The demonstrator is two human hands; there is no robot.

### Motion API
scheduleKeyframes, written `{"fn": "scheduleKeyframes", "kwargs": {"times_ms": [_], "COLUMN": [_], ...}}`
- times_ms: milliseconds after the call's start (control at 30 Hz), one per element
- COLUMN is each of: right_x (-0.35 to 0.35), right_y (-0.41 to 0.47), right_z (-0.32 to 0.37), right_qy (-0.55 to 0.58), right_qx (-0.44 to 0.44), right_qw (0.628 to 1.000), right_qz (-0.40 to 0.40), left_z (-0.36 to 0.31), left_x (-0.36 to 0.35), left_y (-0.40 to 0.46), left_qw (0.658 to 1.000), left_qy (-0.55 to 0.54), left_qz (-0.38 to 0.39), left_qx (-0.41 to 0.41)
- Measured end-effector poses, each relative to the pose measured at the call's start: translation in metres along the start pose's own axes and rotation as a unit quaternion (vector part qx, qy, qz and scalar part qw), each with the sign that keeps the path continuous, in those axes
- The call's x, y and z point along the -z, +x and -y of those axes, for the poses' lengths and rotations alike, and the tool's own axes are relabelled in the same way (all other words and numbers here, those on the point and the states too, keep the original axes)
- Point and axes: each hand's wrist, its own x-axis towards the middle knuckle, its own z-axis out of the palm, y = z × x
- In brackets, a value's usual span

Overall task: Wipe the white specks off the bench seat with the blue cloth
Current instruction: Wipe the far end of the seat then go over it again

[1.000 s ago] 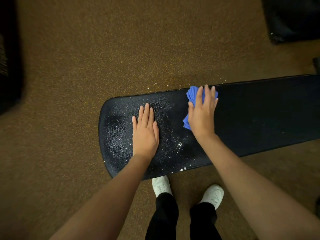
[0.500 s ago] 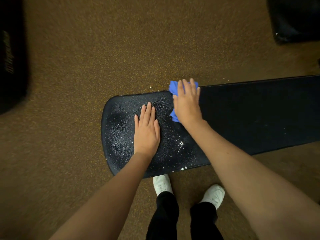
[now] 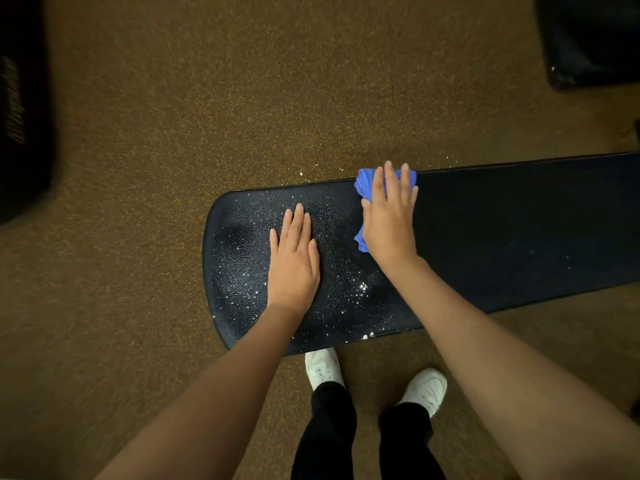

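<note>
A long black bench seat (image 3: 519,233) runs from the centre to the right edge. White specks (image 3: 362,287) cover its rounded left end; the part to the right looks dark and mostly bare. My right hand (image 3: 389,216) lies flat with straight fingers on the crumpled blue cloth (image 3: 363,183), pressing it onto the seat at the far edge. The cloth peeks out beyond my fingertips and to the left of my palm. My left hand (image 3: 294,258) rests flat on the speckled left end, fingers straight and together.
Brown speckled carpet (image 3: 207,98) surrounds the bench, with a few white specks (image 3: 304,173) on it just beyond the far edge. Dark objects stand at the left edge (image 3: 20,116) and top right corner (image 3: 595,36). My white shoes (image 3: 323,367) stand under the near edge.
My right hand has swept the cloth leftward along the far edge from a second ago, then stayed near there. My left hand has not moved on the seat.
</note>
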Motion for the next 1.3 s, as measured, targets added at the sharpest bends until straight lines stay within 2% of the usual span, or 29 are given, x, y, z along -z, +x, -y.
{"fn": "scheduleKeyframes", "kwargs": {"times_ms": [100, 200, 233, 267, 333, 400, 433, 533, 600, 667, 733, 800, 867, 933, 1000, 1067, 1133, 1200, 1300], "right_x": [-0.002, 0.007, 0.012, 0.016, 0.021, 0.019, 0.016, 0.005, 0.008, 0.017, 0.022, 0.021, 0.013, 0.003, -0.002, 0.003, 0.012, 0.019, 0.015], "right_y": [-0.003, -0.017, -0.02, -0.021, -0.02, -0.022, -0.027, -0.056, -0.074, -0.078, -0.074, -0.069, -0.072, -0.085, -0.104, -0.116, -0.116, -0.109, -0.104], "right_z": [0.005, -0.022, -0.035, -0.047, -0.059, -0.05, -0.042, -0.028, -0.04, -0.059, -0.07, -0.065, -0.045, -0.03, -0.029, -0.04, -0.057, -0.07, -0.059], "right_qy": [-0.024, -0.041, -0.047, -0.045, -0.015, 0.013, 0.018, 0.006, -0.014, -0.035, -0.054, -0.034, -0.008, 0.003, -0.012, -0.036, -0.058, -0.066, -0.046], "right_qx": [0.087, 0.241, 0.265, 0.263, 0.187, 0.113, 0.107, 0.183, 0.257, 0.295, 0.241, 0.112, 0.041, 0.072, 0.156, 0.232, 0.262, 0.215, 0.091], "right_qw": [0.996, 0.968, 0.961, 0.962, 0.982, 0.993, 0.994, 0.983, 0.965, 0.954, 0.969, 0.993, 0.998, 0.997, 0.988, 0.972, 0.962, 0.974, 0.995], "right_qz": [0.025, 0.06, 0.06, 0.051, 0.029, 0.01, -0.002, 0.015, 0.042, 0.05, 0.023, -0.011, -0.04, -0.031, 0.0, 0.032, 0.045, 0.026, -0.01], "left_z": [0.002, 0.005, 0.006, 0.007, 0.008, 0.006, 0.004, -0.001, -0.002, -0.002, -0.001, 0.0, 0.001, 0.002, 0.001, 0.0, -0.001, -0.002, -0.003], "left_x": [0.0, 0.002, 0.003, 0.005, 0.006, 0.007, 0.007, 0.006, 0.007, 0.008, 0.007, 0.004, -0.001, -0.006, -0.009, -0.009, -0.008, -0.008, -0.009], "left_y": [0.0, 0.0, 0.0, 0.0, 0.0, 0.0, 0.0, -0.001, -0.002, -0.005, -0.015, -0.028, -0.041, -0.049, -0.05, -0.05, -0.049, -0.05, -0.049], "left_qw": [1.0, 0.999, 0.999, 0.998, 0.997, 0.997, 0.998, 0.999, 0.999, 0.998, 0.997, 0.996, 0.994, 0.992, 0.992, 0.993, 0.994, 0.994, 0.994], "left_qy": [0.022, 0.036, 0.04, 0.044, 0.052, 0.053, 0.05, 0.034, 0.032, 0.036, 0.05, 0.068, 0.087, 0.097, 0.099, 0.092, 0.088, 0.086, 0.087], "left_qz": [0.01, 0.022, 0.025, 0.03, 0.04, 0.042, 0.038, 0.036, 0.043, 0.045, 0.048, 0.051, 0.054, 0.059, 0.061, 0.062, 0.061, 0.065, 0.064], "left_qx": [-0.01, -0.018, -0.023, -0.026, -0.027, -0.022, -0.019, -0.005, -0.001, -0.009, -0.023, -0.039, -0.049, -0.047, -0.041, -0.034, -0.033, -0.03, -0.024]}}
